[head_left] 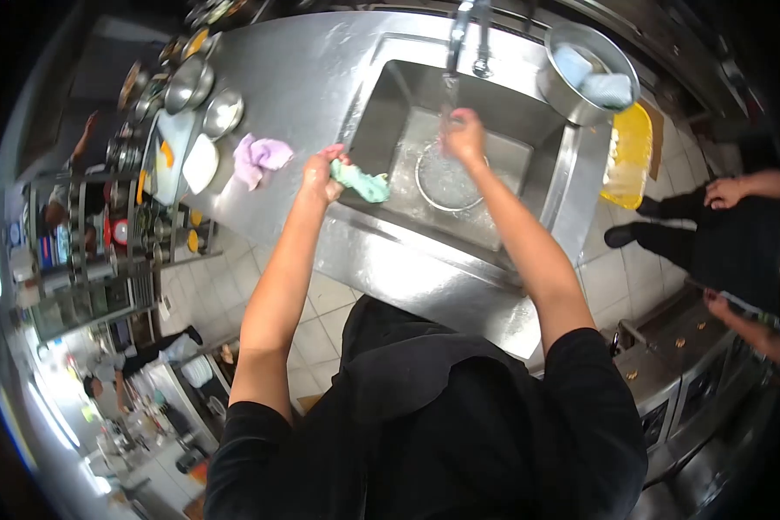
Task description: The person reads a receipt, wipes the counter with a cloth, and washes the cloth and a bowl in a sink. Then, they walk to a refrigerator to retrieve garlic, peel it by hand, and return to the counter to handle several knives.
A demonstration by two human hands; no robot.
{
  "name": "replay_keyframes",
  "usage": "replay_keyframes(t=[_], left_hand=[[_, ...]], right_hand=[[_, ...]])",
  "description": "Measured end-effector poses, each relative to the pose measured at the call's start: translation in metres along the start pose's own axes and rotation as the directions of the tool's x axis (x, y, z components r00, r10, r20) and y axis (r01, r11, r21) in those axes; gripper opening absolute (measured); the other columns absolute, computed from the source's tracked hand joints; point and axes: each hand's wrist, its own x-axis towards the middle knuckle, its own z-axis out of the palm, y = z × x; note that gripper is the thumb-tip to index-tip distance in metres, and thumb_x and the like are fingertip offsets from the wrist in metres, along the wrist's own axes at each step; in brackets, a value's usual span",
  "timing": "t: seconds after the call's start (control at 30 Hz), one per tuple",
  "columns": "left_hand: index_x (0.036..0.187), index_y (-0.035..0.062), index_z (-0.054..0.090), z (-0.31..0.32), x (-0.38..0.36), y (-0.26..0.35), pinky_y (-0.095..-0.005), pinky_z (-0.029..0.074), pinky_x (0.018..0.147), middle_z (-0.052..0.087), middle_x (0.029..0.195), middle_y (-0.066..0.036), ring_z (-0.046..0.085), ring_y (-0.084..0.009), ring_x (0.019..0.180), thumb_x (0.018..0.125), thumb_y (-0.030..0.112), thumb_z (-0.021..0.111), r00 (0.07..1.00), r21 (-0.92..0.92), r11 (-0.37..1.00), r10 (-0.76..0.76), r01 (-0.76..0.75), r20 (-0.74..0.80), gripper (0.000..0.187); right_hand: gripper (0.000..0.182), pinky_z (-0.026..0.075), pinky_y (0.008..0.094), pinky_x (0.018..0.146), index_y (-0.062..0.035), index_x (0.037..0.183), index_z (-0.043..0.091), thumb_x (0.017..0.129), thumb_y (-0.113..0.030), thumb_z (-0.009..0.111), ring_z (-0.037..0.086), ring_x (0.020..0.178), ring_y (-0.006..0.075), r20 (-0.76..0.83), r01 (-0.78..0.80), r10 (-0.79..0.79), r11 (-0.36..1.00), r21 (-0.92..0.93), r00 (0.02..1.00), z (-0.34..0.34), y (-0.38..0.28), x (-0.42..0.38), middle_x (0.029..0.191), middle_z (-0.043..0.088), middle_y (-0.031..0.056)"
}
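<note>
My left hand (322,173) is closed around a bunched green cloth (361,182), which hangs over the near left rim of the steel sink (381,130). Under the running faucet (459,39), my right hand (464,137) is in the water stream, its fingers blurred by splash and motion. Directly below it, a round metal-rimmed bowl (450,208) sits in the sink with water churning inside. A crumpled purple cloth (260,159) lies on the steel counter to the left of my left hand.
A steel pot (581,110) holding pale cloth-like pieces stands at the sink's right corner, beside a yellow basket (637,143). Metal bowls (189,84) and a white dish (201,165) sit at the counter's left end. A person in dark clothing (737,234) stands at right.
</note>
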Motion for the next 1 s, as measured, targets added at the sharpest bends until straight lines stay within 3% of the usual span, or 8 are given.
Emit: replay_keyframes(t=[0.07, 0.33, 0.47, 0.53, 0.6, 0.8, 0.93, 1.0], left_hand=[[0.097, -0.0005, 0.049, -0.012, -0.001, 0.003, -0.0372, 0.049, 0.062, 0.047, 0.073, -0.010, 0.050, -0.0224, 0.063, 0.089, 0.005, 0.034, 0.994, -0.080, 0.996, 0.054, -0.047, 0.095, 0.019], [0.102, -0.0039, 0.046, -0.008, -0.075, 0.017, -0.0457, 0.049, 0.080, 0.056, 0.091, -0.020, 0.058, -0.0319, 0.087, 0.097, 0.019, 0.023, 0.970, 0.035, 0.995, 0.083, -0.094, 0.228, 0.033], [0.105, -0.0043, 0.045, -0.025, -0.079, 0.016, -0.0454, 0.048, 0.083, 0.056, 0.099, -0.023, 0.057, -0.0328, 0.092, 0.097, 0.021, 0.023, 0.970, 0.015, 0.997, 0.072, -0.078, 0.233, 0.034], [0.105, -0.0033, 0.045, -0.027, -0.084, 0.012, -0.0436, 0.048, 0.083, 0.056, 0.102, -0.023, 0.057, -0.0311, 0.091, 0.097, 0.020, 0.026, 0.975, 0.007, 0.996, 0.082, -0.085, 0.205, 0.032], [0.105, -0.0020, 0.045, -0.030, -0.078, 0.002, -0.0422, 0.049, 0.082, 0.056, 0.102, -0.021, 0.057, -0.0287, 0.090, 0.097, 0.019, 0.029, 0.979, -0.027, 0.998, 0.058, -0.054, 0.193, 0.028], [0.118, 0.0011, 0.045, 0.010, -0.085, -0.037, -0.0328, 0.043, 0.085, 0.052, 0.107, -0.009, 0.052, -0.0190, 0.098, 0.088, 0.007, 0.049, 0.952, 0.251, 0.966, -0.131, 0.060, 0.277, 0.030], [0.112, 0.0004, 0.051, 0.019, -0.112, -0.032, -0.0256, 0.047, 0.074, 0.058, 0.100, -0.006, 0.056, -0.0121, 0.089, 0.074, -0.011, 0.056, 0.819, 0.523, 0.795, -0.058, -0.308, 0.570, 0.040], [0.111, -0.0028, 0.053, 0.016, -0.125, -0.014, -0.0251, 0.046, 0.073, 0.061, 0.096, -0.006, 0.058, -0.0112, 0.084, 0.069, -0.014, 0.056, 0.729, 0.616, 0.503, 0.044, -0.607, 0.683, 0.044]], right_hand=[[0.054, 0.047, 0.0349, 0.063, -0.0020, 0.110, 0.045, 0.076, -0.037, 0.066, 0.060, 0.065, 0.0230, -0.321, 0.298, -0.325, 0.946, -0.129, 0.890, -0.021, -0.010, 0.039, 0.069, 0.059, 0.0119], [0.043, 0.044, 0.0266, 0.044, -0.0033, 0.108, 0.051, 0.082, -0.037, 0.059, 0.055, 0.053, 0.0124, -0.217, 0.035, 0.008, 0.980, 0.194, 0.976, -0.057, -0.032, 0.095, 0.067, 0.060, 0.0082], [0.029, 0.037, 0.0248, 0.035, -0.0044, 0.085, 0.054, 0.088, -0.033, 0.049, 0.052, 0.043, 0.0136, -0.011, -0.345, 0.461, 0.680, 0.647, 0.887, -0.053, -0.030, 0.057, 0.061, 0.059, 0.0067], [0.025, 0.041, 0.0247, 0.041, -0.0058, 0.083, 0.055, 0.086, -0.031, 0.054, 0.055, 0.051, 0.0134, 0.100, 0.162, -0.137, 0.936, -0.314, 0.986, -0.080, 0.188, 0.181, 0.069, 0.060, 0.0066], [0.019, 0.045, 0.0239, 0.050, -0.0075, 0.086, 0.059, 0.081, -0.025, 0.063, 0.055, 0.057, 0.0125, -0.168, 0.254, -0.269, 0.962, -0.104, 0.949, -0.073, 0.151, 0.062, 0.073, 0.060, 0.0043], [0.041, 0.043, 0.0272, 0.078, -0.0051, 0.109, 0.060, 0.072, -0.018, 0.072, 0.054, 0.094, 0.0166, 0.314, 0.517, -0.442, 0.827, -0.219, 0.840, -0.020, -0.080, -0.176, 0.098, 0.060, 0.0057], [0.030, 0.043, 0.0302, 0.079, -0.0034, 0.101, 0.063, 0.077, -0.022, 0.065, 0.057, 0.086, 0.0165, 0.481, 0.524, -0.413, 0.844, -0.117, 0.773, -0.034, -0.083, -0.150, 0.093, 0.063, 0.0080], [0.026, 0.042, 0.0252, 0.078, 0.0011, 0.098, 0.064, 0.083, -0.020, 0.061, 0.054, 0.088, 0.0116, 0.523, 0.125, -0.096, 0.992, -0.021, 0.847, -0.039, -0.080, -0.145, 0.095, 0.062, 0.0045]])
